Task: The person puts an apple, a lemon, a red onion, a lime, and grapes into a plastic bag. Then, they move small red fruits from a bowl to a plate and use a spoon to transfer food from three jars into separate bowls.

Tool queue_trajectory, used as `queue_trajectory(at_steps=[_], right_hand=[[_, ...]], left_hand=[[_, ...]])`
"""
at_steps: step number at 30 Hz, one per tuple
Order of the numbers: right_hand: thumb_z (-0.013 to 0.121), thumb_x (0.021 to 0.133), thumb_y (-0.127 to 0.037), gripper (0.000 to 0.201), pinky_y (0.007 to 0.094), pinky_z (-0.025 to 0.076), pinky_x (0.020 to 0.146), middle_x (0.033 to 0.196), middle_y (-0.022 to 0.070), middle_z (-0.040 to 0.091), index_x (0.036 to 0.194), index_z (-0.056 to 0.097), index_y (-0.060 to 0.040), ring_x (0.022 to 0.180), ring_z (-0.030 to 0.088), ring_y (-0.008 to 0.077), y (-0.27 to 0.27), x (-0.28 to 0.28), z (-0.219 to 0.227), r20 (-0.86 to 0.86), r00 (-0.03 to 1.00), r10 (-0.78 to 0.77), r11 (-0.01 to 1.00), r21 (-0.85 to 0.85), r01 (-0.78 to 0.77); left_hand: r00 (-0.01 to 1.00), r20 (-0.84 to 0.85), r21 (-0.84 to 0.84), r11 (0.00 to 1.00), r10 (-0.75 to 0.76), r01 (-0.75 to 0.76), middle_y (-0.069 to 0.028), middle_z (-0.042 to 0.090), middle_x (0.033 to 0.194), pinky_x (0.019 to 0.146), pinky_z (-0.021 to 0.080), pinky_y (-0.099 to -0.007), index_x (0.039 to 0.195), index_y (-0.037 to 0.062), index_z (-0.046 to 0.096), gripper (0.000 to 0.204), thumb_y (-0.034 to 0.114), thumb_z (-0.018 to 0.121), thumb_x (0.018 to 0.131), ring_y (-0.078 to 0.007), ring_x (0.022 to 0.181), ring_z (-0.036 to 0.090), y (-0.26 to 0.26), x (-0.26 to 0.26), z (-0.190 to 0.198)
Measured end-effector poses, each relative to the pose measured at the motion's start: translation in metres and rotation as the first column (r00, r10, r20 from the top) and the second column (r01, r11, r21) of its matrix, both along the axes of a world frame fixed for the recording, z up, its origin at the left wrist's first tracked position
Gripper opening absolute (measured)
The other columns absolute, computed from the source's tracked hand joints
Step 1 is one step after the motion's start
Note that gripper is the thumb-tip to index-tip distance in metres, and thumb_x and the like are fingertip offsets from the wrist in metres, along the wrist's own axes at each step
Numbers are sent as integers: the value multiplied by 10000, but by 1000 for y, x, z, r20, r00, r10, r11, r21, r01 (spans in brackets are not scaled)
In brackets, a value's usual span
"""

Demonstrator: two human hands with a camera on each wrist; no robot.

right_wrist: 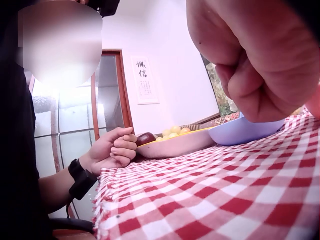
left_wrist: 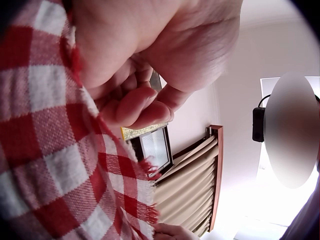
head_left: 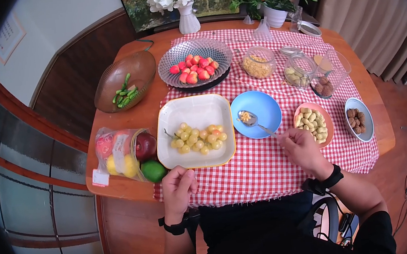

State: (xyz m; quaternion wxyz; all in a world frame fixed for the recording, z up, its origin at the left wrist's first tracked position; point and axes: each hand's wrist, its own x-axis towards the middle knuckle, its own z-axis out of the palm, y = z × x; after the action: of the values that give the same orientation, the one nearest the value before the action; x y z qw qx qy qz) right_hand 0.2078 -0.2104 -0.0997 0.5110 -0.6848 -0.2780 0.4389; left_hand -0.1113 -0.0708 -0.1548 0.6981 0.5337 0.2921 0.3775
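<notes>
In the head view my right hand [head_left: 302, 150] pinches the handle end of a metal spoon [head_left: 263, 128]. The spoon's bowl lies over the blue plate [head_left: 272, 106] and carries small yellowish pieces. My left hand [head_left: 178, 187] rests at the table's front edge, fingers loosely curled and holding nothing. Just beyond it stands a white dish with a yellow rim [head_left: 191, 107], with pale green grapes [head_left: 197, 140] inside. A pink plate of peanuts [head_left: 311, 124] sits close to the right hand. The right wrist view shows curled right fingers [right_wrist: 250, 82] beside the blue plate; the spoon is hidden there.
At left are bagged fruit [head_left: 121, 151], a green fruit [head_left: 154, 171] and a brown bowl [head_left: 140, 74] of green vegetables. Behind stand a glass bowl [head_left: 168, 60] of red fruit and a jar of yellow pieces [head_left: 258, 62]. A bowl of walnuts [head_left: 357, 120] is at right.
</notes>
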Motion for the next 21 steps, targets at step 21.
queue_trajectory(at_steps=[21], right_hand=[[571, 1069, -130, 209, 245, 219, 404, 589, -44, 427, 877, 595, -51, 437, 294, 50, -12, 9, 26, -418, 908, -37, 999, 12, 47]], left_hand=[[1000, 20, -5, 1000, 4, -4, -26, 564, 657, 541, 402, -228, 844, 46, 533, 223, 100, 575, 1057, -82, 565, 498, 0, 0, -2]])
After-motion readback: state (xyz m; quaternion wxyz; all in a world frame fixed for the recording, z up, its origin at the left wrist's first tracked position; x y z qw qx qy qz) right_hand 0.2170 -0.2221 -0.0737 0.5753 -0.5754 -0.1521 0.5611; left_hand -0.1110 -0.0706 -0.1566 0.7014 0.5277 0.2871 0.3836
